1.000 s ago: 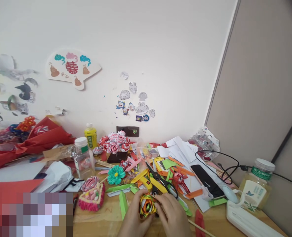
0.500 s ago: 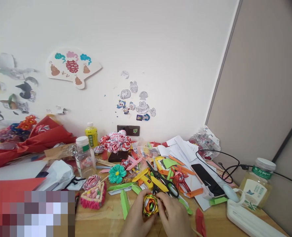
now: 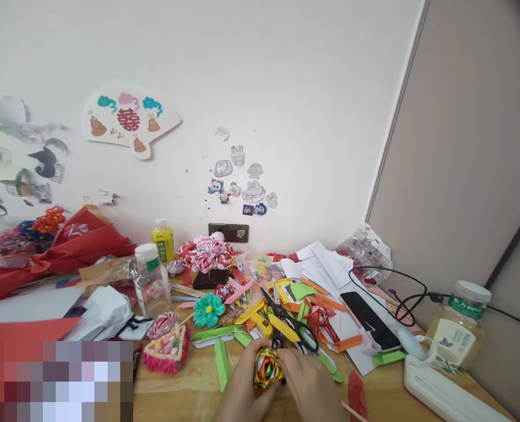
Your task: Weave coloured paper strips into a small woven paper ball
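Head view: a multicoloured paper flower [image 3: 267, 369] is held over the front of the wooden table [image 3: 172, 395], its left side cupped between the curled thumb and fingers of the left hand [image 3: 245, 390]. Its right rim is met by the bent fingertips of the right hand [image 3: 310, 384]; whether anything is pinched there cannot be told. Compared with a second ago, the flower has been shifted slightly rightward and its face seems turned, while less of the thin stick [image 3: 353, 412] is shown beyond the right hand. From this, the flower is judged to be worked at its rim, not yet released.
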Available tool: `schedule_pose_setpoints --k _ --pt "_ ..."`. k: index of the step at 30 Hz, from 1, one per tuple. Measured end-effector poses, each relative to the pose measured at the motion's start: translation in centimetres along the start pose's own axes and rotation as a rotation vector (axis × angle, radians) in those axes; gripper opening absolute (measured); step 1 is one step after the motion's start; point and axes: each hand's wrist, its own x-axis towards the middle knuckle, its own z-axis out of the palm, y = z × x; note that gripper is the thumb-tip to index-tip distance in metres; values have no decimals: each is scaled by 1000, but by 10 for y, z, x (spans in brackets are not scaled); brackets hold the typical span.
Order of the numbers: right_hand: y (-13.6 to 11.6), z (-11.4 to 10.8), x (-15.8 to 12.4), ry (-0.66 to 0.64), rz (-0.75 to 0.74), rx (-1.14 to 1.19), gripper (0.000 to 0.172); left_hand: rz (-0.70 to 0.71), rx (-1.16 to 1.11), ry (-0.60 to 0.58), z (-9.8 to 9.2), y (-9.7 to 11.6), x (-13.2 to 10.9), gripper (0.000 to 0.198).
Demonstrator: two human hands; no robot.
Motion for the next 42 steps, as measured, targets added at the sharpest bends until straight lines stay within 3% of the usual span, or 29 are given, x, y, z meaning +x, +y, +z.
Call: schedule_pose_setpoints --k 9,15,26,37,42 --pt "1 2 -1 -73 1 -53 44 32 21 67 8 -18 -1 45" --pt "-2 1 2 -45 62 -3 53 41 35 31 6 -15 -1 43" --pt "2 2 -3 -58 147 104 42 69 20 19 6 -22 0 45" --pt "5 8 -5 58 11 4 40 76 6 -15 5 -36 3 48" --pt "4 13 -7 127 49 3 37 74 -14 -19 6 -34 3 48"
